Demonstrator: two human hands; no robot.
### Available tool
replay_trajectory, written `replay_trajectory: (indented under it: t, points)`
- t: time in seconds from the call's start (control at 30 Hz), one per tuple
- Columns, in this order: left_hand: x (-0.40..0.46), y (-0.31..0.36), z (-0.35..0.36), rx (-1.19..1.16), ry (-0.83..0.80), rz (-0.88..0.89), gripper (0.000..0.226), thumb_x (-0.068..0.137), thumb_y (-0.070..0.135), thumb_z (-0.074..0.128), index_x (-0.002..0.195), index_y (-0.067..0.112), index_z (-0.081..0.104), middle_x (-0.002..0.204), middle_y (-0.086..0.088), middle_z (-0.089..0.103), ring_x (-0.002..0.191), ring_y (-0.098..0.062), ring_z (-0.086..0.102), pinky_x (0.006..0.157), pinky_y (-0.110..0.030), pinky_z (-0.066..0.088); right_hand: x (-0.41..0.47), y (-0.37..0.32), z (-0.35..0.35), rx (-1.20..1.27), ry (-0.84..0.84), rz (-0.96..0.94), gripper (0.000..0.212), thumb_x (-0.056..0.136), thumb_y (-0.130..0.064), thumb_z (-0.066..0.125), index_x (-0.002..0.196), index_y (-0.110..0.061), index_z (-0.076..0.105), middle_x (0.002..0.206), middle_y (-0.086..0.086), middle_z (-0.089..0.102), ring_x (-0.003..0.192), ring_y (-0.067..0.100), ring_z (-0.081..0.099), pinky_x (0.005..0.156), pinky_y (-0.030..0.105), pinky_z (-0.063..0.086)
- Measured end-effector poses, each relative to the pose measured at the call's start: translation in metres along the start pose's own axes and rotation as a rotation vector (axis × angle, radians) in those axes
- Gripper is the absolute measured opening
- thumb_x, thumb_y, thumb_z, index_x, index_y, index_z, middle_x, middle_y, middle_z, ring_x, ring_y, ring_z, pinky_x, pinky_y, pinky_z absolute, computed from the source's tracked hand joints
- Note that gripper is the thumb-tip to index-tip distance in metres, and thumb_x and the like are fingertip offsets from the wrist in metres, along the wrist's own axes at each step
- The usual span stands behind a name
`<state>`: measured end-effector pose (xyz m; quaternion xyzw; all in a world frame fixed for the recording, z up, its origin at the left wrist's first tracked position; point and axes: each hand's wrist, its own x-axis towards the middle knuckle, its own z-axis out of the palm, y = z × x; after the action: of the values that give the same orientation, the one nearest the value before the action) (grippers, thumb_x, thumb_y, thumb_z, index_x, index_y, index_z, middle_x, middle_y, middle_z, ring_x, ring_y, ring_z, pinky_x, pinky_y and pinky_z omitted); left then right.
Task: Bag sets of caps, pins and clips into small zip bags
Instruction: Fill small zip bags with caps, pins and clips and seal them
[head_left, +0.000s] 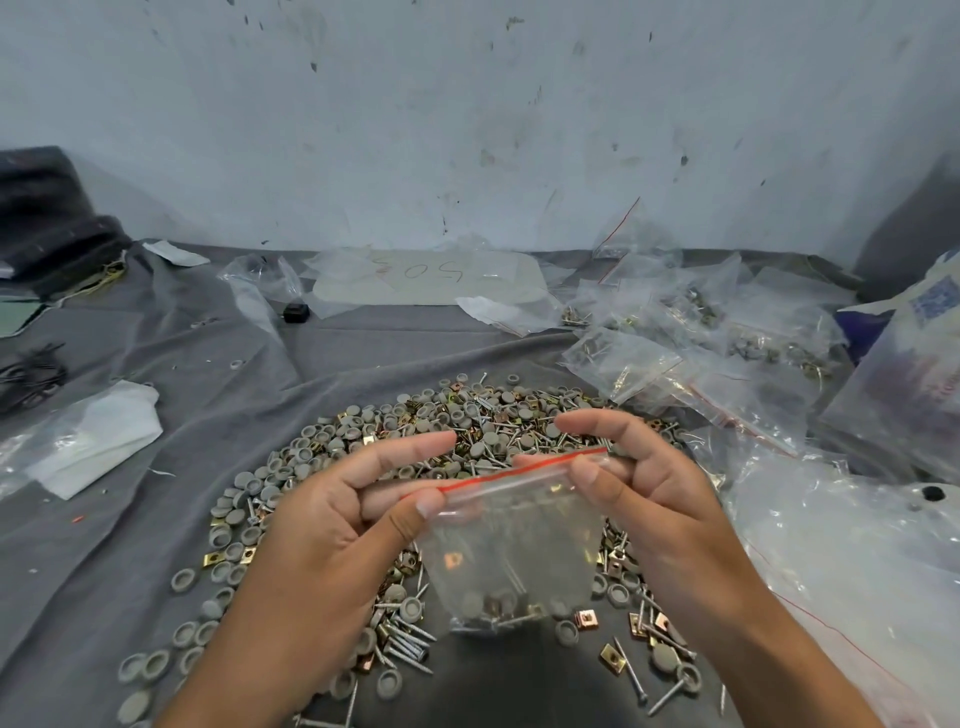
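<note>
Hands met at the red strip of a small zip bag (511, 540), held up over the heap of grey caps, pins and brass clips (415, 431) on the grey-clothed surface (156, 519). The left hand (332, 519) pinched the bag's left top corner between thumb and fingers; the right hand (644, 483) pinched the right end of the strip, index finger lifted clear. Caps, pins and a clip sat in the bag's bottom. Filled bags (691, 332) lay piled at the right, near the wall.
</note>
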<state>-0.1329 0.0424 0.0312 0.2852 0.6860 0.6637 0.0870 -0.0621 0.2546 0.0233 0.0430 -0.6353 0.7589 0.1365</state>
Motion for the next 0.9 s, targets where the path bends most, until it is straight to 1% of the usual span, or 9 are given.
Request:
replay_trajectory:
  t: [0.07, 0.17, 0.23, 0.37, 0.57, 0.67, 0.77, 0.83, 0.9]
  points:
    - [0.001, 0.000, 0.001, 0.025, 0.041, 0.020, 0.033, 0.086, 0.027, 0.064, 0.115, 0.043, 0.067, 0.089, 0.000, 0.078, 0.099, -0.010, 0.073, 0.085, -0.011, 0.049, 0.000, 0.000, 0.001, -0.014, 0.014, 0.000, 0.027, 0.090, -0.030, 0.065, 0.116, -0.030, 0.068, 0.103, 0.015, 0.077, 0.105, 0.024, 0.073, 0.085, 0.020, 0.054]
    - [0.001, -0.002, 0.005, -0.002, 0.100, 0.020, 0.031, 0.082, 0.026, 0.066, 0.110, 0.040, 0.070, 0.086, -0.002, 0.078, 0.095, -0.010, 0.074, 0.079, -0.011, 0.052, 0.001, 0.002, 0.002, -0.082, 0.082, -0.001, 0.025, 0.087, -0.035, 0.067, 0.111, -0.035, 0.070, 0.087, 0.015, 0.075, 0.087, 0.015, 0.073, 0.076, 0.015, 0.052]
    - [0.001, -0.004, 0.007, -0.036, 0.150, -0.006, 0.032, 0.075, 0.026, 0.073, 0.104, 0.039, 0.070, 0.084, -0.003, 0.078, 0.090, -0.012, 0.075, 0.072, -0.013, 0.054, 0.000, 0.003, 0.002, -0.095, 0.102, 0.000, 0.022, 0.087, -0.034, 0.068, 0.109, -0.036, 0.070, 0.086, 0.018, 0.074, 0.086, 0.014, 0.073, 0.076, 0.015, 0.053]
    - [0.002, -0.008, -0.002, -0.037, 0.355, -0.005, 0.032, 0.058, 0.029, 0.082, 0.086, 0.030, 0.068, 0.075, -0.004, 0.077, 0.070, -0.018, 0.075, 0.056, -0.013, 0.052, 0.000, 0.001, 0.001, -0.114, 0.158, -0.051, 0.021, 0.079, -0.025, 0.082, 0.096, -0.031, 0.071, 0.090, 0.010, 0.078, 0.081, 0.013, 0.074, 0.069, 0.015, 0.054]
    - [0.002, -0.010, 0.001, -0.079, 0.307, 0.032, 0.027, 0.059, 0.024, 0.083, 0.074, 0.028, 0.062, 0.075, -0.010, 0.076, 0.070, -0.020, 0.075, 0.054, -0.015, 0.053, -0.001, -0.005, -0.003, -0.165, 0.306, -0.175, 0.025, 0.068, -0.028, 0.084, 0.087, -0.033, 0.068, 0.087, 0.009, 0.078, 0.083, 0.019, 0.075, 0.067, 0.020, 0.056]
    - [0.002, -0.014, 0.008, -0.063, 0.243, 0.036, 0.032, 0.063, 0.031, 0.086, 0.080, 0.031, 0.059, 0.080, -0.010, 0.077, 0.069, -0.021, 0.073, 0.056, -0.022, 0.054, -0.004, -0.007, -0.002, -0.380, 0.191, -0.153, 0.033, 0.077, -0.040, 0.087, 0.103, -0.040, 0.067, 0.093, 0.002, 0.077, 0.087, 0.020, 0.072, 0.074, 0.025, 0.056]
    - [0.002, -0.018, 0.015, -0.017, 0.200, 0.064, 0.037, 0.064, 0.045, 0.086, 0.087, 0.037, 0.059, 0.085, -0.006, 0.077, 0.074, -0.025, 0.073, 0.065, -0.041, 0.056, -0.009, -0.011, 0.002, -0.618, -0.012, -0.131, 0.048, 0.072, -0.055, 0.083, 0.116, -0.047, 0.066, 0.095, -0.014, 0.076, 0.086, 0.005, 0.072, 0.072, 0.011, 0.052]
    - [0.004, -0.020, 0.016, 0.000, 0.207, 0.068, 0.039, 0.061, 0.049, 0.084, 0.089, 0.039, 0.059, 0.086, -0.005, 0.077, 0.074, -0.025, 0.072, 0.068, -0.044, 0.055, -0.009, -0.014, 0.005, -0.732, -0.094, -0.124, 0.030, 0.075, -0.052, 0.082, 0.103, -0.043, 0.075, 0.090, -0.021, 0.074, 0.081, 0.000, 0.071, 0.068, 0.009, 0.051]
    - [0.004, -0.021, 0.016, 0.037, 0.193, 0.047, 0.042, 0.061, 0.056, 0.081, 0.095, 0.043, 0.058, 0.093, 0.002, 0.078, 0.081, -0.023, 0.072, 0.076, -0.047, 0.055, -0.002, -0.019, 0.006, -0.907, -0.097, -0.178, 0.015, 0.079, -0.046, 0.076, 0.093, -0.040, 0.077, 0.084, -0.029, 0.071, 0.077, -0.004, 0.068, 0.064, 0.007, 0.048]
